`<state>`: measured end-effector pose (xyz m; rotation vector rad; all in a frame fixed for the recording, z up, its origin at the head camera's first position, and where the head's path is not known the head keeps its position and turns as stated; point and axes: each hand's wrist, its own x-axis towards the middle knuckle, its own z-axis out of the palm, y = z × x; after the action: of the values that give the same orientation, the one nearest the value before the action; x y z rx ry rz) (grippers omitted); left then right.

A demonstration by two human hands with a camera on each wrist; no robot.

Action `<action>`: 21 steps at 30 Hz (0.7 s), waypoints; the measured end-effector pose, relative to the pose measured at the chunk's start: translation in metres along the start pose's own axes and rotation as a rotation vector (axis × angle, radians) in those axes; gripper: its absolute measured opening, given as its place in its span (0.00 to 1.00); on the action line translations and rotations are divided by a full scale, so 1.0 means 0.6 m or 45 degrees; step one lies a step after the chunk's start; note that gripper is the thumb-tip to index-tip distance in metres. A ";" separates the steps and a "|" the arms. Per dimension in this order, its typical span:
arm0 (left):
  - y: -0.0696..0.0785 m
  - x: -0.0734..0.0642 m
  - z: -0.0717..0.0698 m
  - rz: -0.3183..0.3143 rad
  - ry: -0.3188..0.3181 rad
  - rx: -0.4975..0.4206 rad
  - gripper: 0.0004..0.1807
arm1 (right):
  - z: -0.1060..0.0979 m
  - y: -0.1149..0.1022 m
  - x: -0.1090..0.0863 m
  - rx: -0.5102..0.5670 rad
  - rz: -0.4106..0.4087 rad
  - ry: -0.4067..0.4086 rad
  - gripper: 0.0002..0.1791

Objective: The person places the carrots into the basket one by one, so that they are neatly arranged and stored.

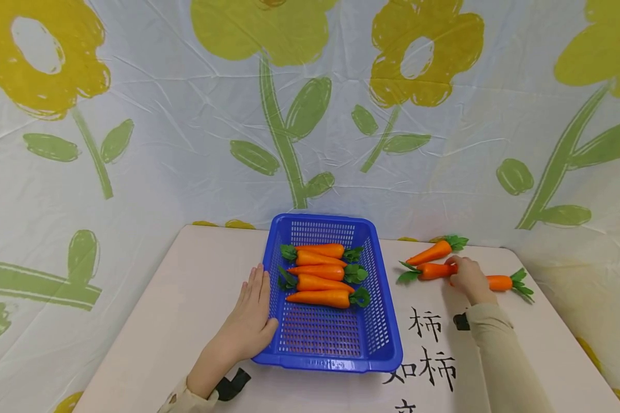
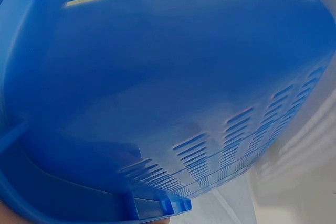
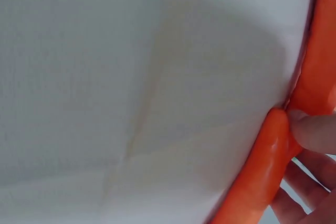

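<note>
A blue plastic basket [image 1: 328,364] with slotted walls sits mid-table, holding several orange carrots [image 1: 320,272] with green leaves, laid crosswise in a row. My left hand [image 1: 250,315] rests with straight fingers along its left rim; the basket's outer wall [image 2: 157,77] fills the left wrist view. To the right of the basket, my right hand [image 1: 472,280] pinches the tip end of a carrot [image 1: 431,271] whose leaves point left. Beside that grip lies another carrot [image 1: 500,283], leaves to the right, its tip hidden by the hand. In the right wrist view the thumb [image 3: 317,132] presses on orange.
A third loose carrot [image 1: 434,251] lies just behind the pinched one. Black brush-style characters [image 1: 431,367] mark the pale tabletop [image 1: 186,298]. A white cloth [image 1: 175,115] with yellow flowers hangs behind the table. Dark straps show at both wrists.
</note>
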<state>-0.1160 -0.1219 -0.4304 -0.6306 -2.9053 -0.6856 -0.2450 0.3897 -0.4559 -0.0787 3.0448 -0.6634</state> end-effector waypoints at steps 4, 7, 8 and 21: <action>0.002 0.000 -0.002 0.000 0.003 -0.002 0.45 | 0.002 0.012 0.021 -0.048 0.013 -0.009 0.21; 0.002 0.000 -0.002 0.000 0.004 -0.006 0.45 | -0.001 0.005 0.024 -0.058 -0.013 0.040 0.21; 0.002 -0.001 -0.002 -0.001 0.002 -0.010 0.45 | -0.004 0.000 0.022 -0.057 -0.020 0.056 0.21; -0.004 0.000 0.003 0.001 -0.004 0.002 0.45 | -0.061 -0.052 0.013 -0.044 -0.134 0.216 0.20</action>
<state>-0.1172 -0.1231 -0.4333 -0.6325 -2.9080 -0.6823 -0.2526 0.3761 -0.4096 -0.1943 3.2348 -0.6564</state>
